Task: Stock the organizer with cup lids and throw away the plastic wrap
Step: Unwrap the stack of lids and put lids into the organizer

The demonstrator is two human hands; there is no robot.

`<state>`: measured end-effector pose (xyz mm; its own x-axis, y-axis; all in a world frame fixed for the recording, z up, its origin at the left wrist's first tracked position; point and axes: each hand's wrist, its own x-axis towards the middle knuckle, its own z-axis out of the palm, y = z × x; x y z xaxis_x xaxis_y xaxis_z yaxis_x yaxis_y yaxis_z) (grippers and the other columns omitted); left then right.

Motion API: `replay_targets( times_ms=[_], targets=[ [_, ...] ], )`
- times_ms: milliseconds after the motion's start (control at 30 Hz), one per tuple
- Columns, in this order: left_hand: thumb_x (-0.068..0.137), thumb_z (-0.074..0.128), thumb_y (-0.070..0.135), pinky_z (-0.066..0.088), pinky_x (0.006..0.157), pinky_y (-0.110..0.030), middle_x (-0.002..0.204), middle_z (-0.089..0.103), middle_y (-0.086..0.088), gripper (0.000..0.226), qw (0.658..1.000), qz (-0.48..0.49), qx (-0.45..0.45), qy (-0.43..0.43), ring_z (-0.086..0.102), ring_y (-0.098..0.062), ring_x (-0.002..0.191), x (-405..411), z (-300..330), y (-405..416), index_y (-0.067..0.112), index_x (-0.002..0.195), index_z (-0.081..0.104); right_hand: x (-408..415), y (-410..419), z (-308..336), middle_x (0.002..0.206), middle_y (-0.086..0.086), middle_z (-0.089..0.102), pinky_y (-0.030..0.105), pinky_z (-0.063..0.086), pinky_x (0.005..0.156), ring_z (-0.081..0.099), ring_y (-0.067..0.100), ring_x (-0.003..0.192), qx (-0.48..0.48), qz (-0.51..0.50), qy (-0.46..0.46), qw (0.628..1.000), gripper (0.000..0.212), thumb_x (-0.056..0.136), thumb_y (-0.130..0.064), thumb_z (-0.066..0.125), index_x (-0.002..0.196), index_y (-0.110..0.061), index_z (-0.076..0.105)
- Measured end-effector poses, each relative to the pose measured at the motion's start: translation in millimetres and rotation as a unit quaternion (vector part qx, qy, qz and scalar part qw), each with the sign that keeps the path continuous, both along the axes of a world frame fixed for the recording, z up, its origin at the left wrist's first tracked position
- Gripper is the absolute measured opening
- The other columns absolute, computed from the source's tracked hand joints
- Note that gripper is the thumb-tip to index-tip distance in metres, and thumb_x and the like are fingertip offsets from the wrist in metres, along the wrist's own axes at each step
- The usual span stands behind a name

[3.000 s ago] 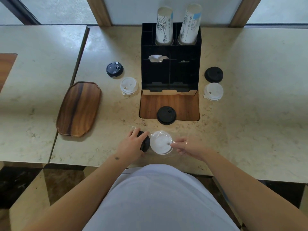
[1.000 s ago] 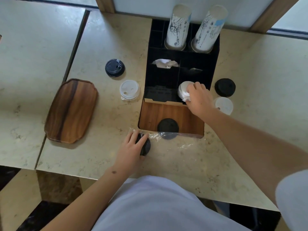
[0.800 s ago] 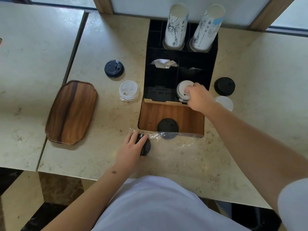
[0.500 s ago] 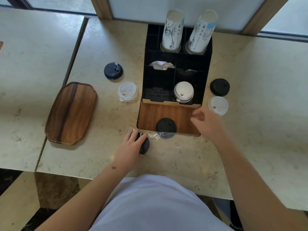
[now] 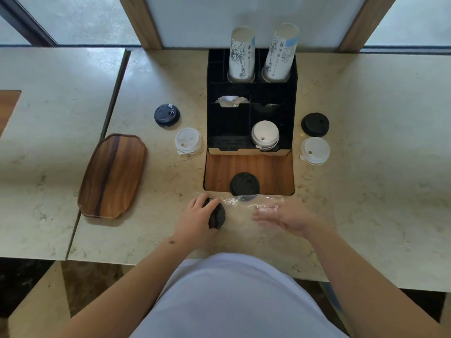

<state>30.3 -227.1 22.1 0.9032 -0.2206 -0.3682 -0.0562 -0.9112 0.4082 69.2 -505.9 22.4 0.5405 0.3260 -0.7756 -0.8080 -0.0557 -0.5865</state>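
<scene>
White lids [image 5: 265, 135] now in organizer [image 5: 251, 113]; right hand [image 5: 288, 217] back at wrap [image 5: 246, 200], fingers apart; left hand [image 5: 199, 219] clamps black lids [image 5: 217, 215].

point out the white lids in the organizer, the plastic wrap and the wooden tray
white lids in the organizer [image 5: 265, 133], head view, flat top of the uppermost lid
plastic wrap [image 5: 238, 200], head view, crinkled clear film between the two hands
wooden tray [image 5: 112, 175], head view, middle of its surface

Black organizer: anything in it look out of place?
Yes. A crumpled white paper scrap sits in a middle-left compartment of the black organizer; the white cup lids in the front-right compartment look slightly unevenly stacked, lower lids poking out at the front.
</scene>
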Motion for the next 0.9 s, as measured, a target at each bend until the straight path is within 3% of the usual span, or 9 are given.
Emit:
replay_targets(
  times_ms=[100, 267, 300, 367, 433, 567, 700, 800, 900],
  targets=[
    [0.077, 0.079, 0.029, 0.046, 0.099, -0.040, 0.148, 0.041, 0.001, 0.078, 1.000, 0.013, -0.028, -0.004, 0.037, -0.028, 0.135, -4, 2, -3, 0.030, 0.146, 0.044, 3, 13, -4, 0.118, 0.018, 0.073, 0.029, 0.060, 0.081, 0.072, 0.025, 0.107, 0.078, 0.081, 0.053, 0.992, 0.032, 0.088, -0.009, 0.072, 0.118, -0.003, 0.066],
    [0.078, 0.078, 0.032, 0.046, 0.099, -0.039, 0.146, 0.043, 0.000, 0.077, 0.999, 0.005, -0.039, -0.019, 0.040, -0.026, 0.131, -6, 5, -7, 0.029, 0.147, 0.043, 8, 45, 1, 0.109, 0.014, 0.068, 0.040, 0.059, 0.089, 0.072, 0.024, 0.101, -0.013, 0.203, -0.020, 0.979, 0.028, 0.094, -0.005, 0.065, 0.119, 0.006, 0.061],
    [0.078, 0.078, 0.033, 0.046, 0.099, -0.038, 0.145, 0.043, 0.000, 0.076, 0.999, 0.007, -0.044, -0.022, 0.040, -0.026, 0.130, -6, 6, -7, 0.029, 0.146, 0.044, 9, 51, 2, 0.107, 0.014, 0.067, 0.039, 0.059, 0.089, 0.072, 0.025, 0.099, -0.031, 0.192, -0.022, 0.981, 0.023, 0.097, -0.005, 0.063, 0.118, 0.004, 0.062],
    [0.077, 0.078, 0.034, 0.047, 0.098, -0.039, 0.143, 0.045, 0.000, 0.075, 0.998, 0.012, -0.061, -0.028, 0.041, -0.026, 0.129, -7, 8, -9, 0.028, 0.145, 0.046, 10, 61, 4, 0.085, 0.008, 0.060, 0.029, 0.057, 0.071, 0.067, 0.017, 0.071, -0.020, 0.138, 0.017, 0.990, 0.011, 0.102, -0.002, 0.053, 0.097, -0.008, 0.061],
    [0.077, 0.078, 0.036, 0.048, 0.099, -0.039, 0.144, 0.045, 0.001, 0.074, 0.996, 0.015, -0.075, -0.034, 0.042, -0.024, 0.129, -7, 10, -10, 0.028, 0.144, 0.046, 10, 67, 3, 0.068, 0.003, 0.044, 0.024, 0.047, 0.053, 0.046, 0.012, 0.052, -0.011, 0.080, 0.057, 0.995, 0.028, 0.103, 0.003, 0.046, 0.080, -0.013, 0.050],
    [0.078, 0.077, 0.040, 0.048, 0.101, -0.040, 0.144, 0.046, 0.003, 0.072, 0.994, 0.024, -0.097, -0.046, 0.043, -0.023, 0.130, -7, 14, -11, 0.029, 0.143, 0.047, 8, 70, 10, 0.065, 0.001, 0.051, 0.022, 0.042, 0.047, 0.050, 0.010, 0.050, 0.013, 0.073, 0.048, 0.996, 0.020, 0.102, -0.011, 0.057, 0.082, -0.012, 0.057],
    [0.079, 0.077, 0.038, 0.048, 0.101, -0.042, 0.148, 0.042, 0.002, 0.074, 0.995, 0.012, -0.084, -0.045, 0.041, -0.025, 0.131, -7, 15, -9, 0.029, 0.145, 0.044, 8, 70, 6, 0.076, 0.003, 0.047, 0.014, 0.035, 0.038, 0.044, 0.006, 0.037, 0.121, -0.044, 0.156, 0.979, 0.013, 0.096, 0.000, 0.054, 0.085, -0.007, 0.053],
    [0.079, 0.077, 0.037, 0.049, 0.100, -0.044, 0.149, 0.042, -0.001, 0.076, 0.997, -0.013, -0.060, -0.052, 0.039, -0.027, 0.133, -9, 14, -8, 0.028, 0.147, 0.043, 0, 71, -5, 0.069, 0.000, 0.049, 0.018, 0.016, 0.050, 0.036, 0.006, 0.046, 0.093, -0.002, 0.138, 0.986, 0.019, 0.100, -0.006, 0.054, 0.082, -0.010, 0.056],
    [0.079, 0.075, 0.038, 0.051, 0.097, -0.044, 0.148, 0.043, -0.003, 0.075, 0.997, -0.028, -0.046, -0.055, 0.039, -0.028, 0.134, -11, 11, -5, 0.028, 0.146, 0.043, -6, 76, -4, 0.064, 0.003, 0.049, 0.017, 0.017, 0.038, 0.038, 0.007, 0.038, 0.067, 0.022, 0.148, 0.986, 0.015, 0.100, -0.009, 0.051, 0.086, -0.010, 0.054]
  ],
)
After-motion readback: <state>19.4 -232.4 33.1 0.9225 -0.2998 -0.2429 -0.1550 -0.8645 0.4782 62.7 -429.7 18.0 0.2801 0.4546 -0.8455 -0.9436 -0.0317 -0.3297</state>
